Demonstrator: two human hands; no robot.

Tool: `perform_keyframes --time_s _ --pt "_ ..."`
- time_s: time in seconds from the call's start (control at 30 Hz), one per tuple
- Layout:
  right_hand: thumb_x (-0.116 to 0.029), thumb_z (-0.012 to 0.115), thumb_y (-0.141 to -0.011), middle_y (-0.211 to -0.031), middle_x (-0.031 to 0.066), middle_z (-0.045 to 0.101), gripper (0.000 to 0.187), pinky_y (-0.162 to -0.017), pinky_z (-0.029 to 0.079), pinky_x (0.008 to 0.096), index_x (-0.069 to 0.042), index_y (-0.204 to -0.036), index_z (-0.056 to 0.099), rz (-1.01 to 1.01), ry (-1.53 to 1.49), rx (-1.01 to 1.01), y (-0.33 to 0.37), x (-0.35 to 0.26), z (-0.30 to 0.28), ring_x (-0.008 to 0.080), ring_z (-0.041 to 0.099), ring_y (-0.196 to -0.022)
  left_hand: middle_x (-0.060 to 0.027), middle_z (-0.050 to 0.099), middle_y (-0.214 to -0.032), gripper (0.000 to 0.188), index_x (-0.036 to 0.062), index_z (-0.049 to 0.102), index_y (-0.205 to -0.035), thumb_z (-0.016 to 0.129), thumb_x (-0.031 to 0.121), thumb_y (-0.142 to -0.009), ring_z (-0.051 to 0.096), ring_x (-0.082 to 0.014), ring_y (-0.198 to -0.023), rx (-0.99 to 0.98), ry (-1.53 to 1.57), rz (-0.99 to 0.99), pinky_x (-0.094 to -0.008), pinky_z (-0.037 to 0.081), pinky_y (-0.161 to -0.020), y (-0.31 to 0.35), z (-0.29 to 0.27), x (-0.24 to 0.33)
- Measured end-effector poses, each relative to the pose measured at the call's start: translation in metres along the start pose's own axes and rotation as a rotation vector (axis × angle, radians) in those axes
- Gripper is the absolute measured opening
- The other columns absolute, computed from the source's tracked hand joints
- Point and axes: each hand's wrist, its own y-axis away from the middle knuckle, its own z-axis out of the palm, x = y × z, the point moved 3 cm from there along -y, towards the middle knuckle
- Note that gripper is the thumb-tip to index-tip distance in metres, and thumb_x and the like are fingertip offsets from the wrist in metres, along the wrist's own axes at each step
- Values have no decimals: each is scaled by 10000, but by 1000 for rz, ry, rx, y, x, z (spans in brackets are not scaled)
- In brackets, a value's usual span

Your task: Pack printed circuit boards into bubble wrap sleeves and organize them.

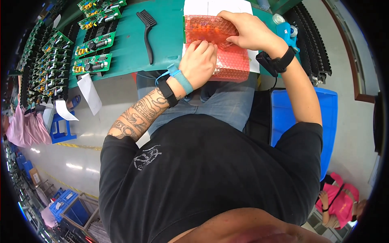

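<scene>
A red bubble wrap bag [231, 65] lies across the front edge of the green-topped table, partly over my lap. Through its upper part shows a circuit board, blurred by the wrap, with a green edge sticking out at the left. My left hand [199, 60], wearing a blue wrist strap, has its fingers curled and pressed onto the middle of the bag; the fingertips are partly hidden. My right hand [253, 34] grips the bag's upper right part, thumb on top and index finger along the far edge. White paper [221, 7] lies beneath the bag.
A black brush [148, 36] lies left of the bag. Green circuit boards [95, 44] stand in black racks farther left. Right of my hand is a blue tape dispenser [287, 34]; a blue bin [328, 121] sits beside me. Another person [342, 198] is at the lower right.
</scene>
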Motion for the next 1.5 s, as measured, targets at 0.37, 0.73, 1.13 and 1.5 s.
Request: perform_keyframes --time_s 0.37,0.73,1.13,1.5 --pt "-23 748 -774 -1070 131 717 491 -803 581 436 -81 -1251 645 -30 193 222 47 -60 14 345 706 -940 -136 680 -1190 433 -54 676 -1235 657 146 -851 600 -283 -1170 -202 219 -168 -386 467 -1036 20 -16 4" --pt "-96 633 -849 -1126 99 672 440 -802 533 389 -121 -1287 660 12 481 374 83 -83 67 260 665 -1026 -157 718 -1133 387 -58 664 -1242 727 73 -884 682 -300 -1048 35 514 -286 -415 528 -985 87 -60 7" --pt "-114 599 -883 -1334 178 586 536 -987 465 458 -75 -1417 577 45 555 209 88 -94 79 352 569 -1242 -85 764 -1086 323 -36 700 -1180 787 179 -954 709 -138 -987 28 1748 -1177 -299 552 -913 103 5 11" --pt "-206 873 -737 -1319 202 571 794 -1072 450 472 -84 -1444 531 48 -46 -131 57 -61 30 417 526 -1303 -125 764 -1077 224 -54 694 -1160 701 91 -989 737 -173 -966 74 1928 -1426 -316 582 -879 101 10 24"
